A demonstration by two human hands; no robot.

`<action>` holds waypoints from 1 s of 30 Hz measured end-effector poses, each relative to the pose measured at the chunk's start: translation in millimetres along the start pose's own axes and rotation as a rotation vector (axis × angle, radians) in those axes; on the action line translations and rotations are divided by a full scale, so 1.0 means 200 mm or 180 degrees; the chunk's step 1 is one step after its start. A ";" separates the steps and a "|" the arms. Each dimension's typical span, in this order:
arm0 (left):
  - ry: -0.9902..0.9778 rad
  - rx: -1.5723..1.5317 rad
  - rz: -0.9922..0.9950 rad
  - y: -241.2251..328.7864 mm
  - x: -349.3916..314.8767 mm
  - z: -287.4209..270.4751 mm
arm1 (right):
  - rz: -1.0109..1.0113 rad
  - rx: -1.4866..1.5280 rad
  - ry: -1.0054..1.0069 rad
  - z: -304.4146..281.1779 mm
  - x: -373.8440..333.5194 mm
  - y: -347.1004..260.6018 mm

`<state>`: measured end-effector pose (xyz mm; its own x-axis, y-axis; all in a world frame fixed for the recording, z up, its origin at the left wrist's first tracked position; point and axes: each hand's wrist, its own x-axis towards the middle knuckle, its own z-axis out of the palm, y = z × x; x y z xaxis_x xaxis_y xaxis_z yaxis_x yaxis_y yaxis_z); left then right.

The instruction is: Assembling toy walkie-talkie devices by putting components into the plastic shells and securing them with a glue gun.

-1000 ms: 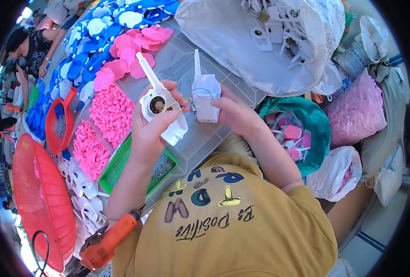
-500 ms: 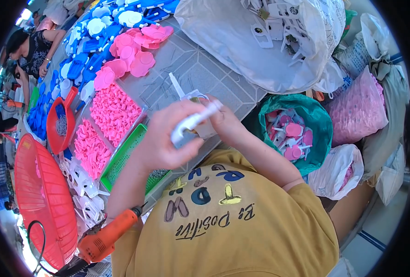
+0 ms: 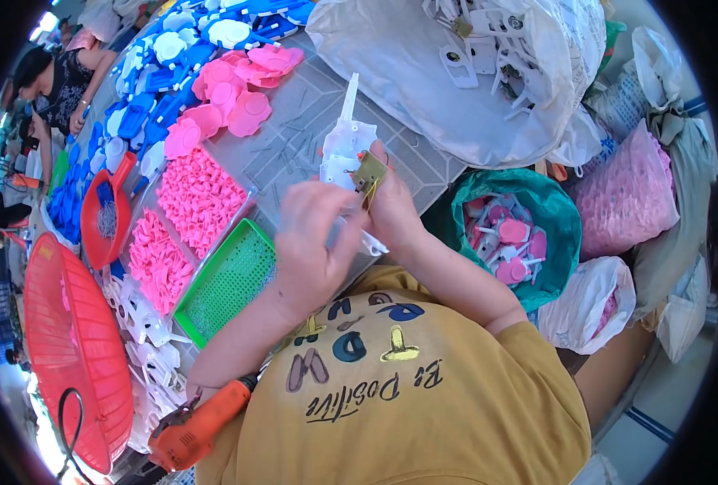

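My right hand [image 3: 393,206] is closed round a white plastic housing [image 3: 347,145] with a long narrow prong pointing away from me. Against the housing, near my right fingers, sits a small greenish circuit board [image 3: 368,171] with thin yellow wires. My left hand [image 3: 318,230] is bent over the near end of the housing, its fingers smeared by motion. A white plastic end [image 3: 372,244] shows below the hands; whether my left fingers grip it is unclear. By my left forearm is an orange power drill [image 3: 201,424].
Left of my hands are a green perforated basket [image 3: 225,283], pink small parts [image 3: 201,194], a red scoop [image 3: 107,214] and a red basket [image 3: 72,347]. Blue and white pieces [image 3: 169,48] lie far left. A teal bag [image 3: 565,218] and a white sack [image 3: 423,105] flank the right. A person [image 3: 64,89] sits far left.
The white housing has turned, its prong now pointing away and its board exposed. My left hand has moved toward me. The drill has shifted slightly and its tip is now hidden.
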<state>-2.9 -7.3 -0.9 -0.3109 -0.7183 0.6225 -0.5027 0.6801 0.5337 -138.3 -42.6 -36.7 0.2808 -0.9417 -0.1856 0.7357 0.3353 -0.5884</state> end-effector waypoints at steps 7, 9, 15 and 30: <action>0.0112 0.0255 -0.0947 0.00 0.03 0.01 | -0.0131 0.0098 -0.0272 0.00 0.02 0.04; 0.0155 0.0256 -0.0840 -0.01 0.03 0.02 | -0.0105 0.0116 -0.0265 -0.01 0.02 0.04; 0.0308 -0.0031 -0.0996 0.00 0.02 0.05 | -0.0182 0.0368 -0.0135 0.04 0.01 0.05; 0.0050 0.0458 -0.0047 -0.04 0.08 -0.07 | 0.0075 -0.0642 0.0211 -0.01 -0.04 -0.08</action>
<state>7.5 -21.9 14.2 -0.2906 -0.7249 0.6246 -0.6178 0.6406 0.4560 -153.3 -39.7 -26.7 0.2503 -0.9357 -0.2486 0.5894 0.3510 -0.7276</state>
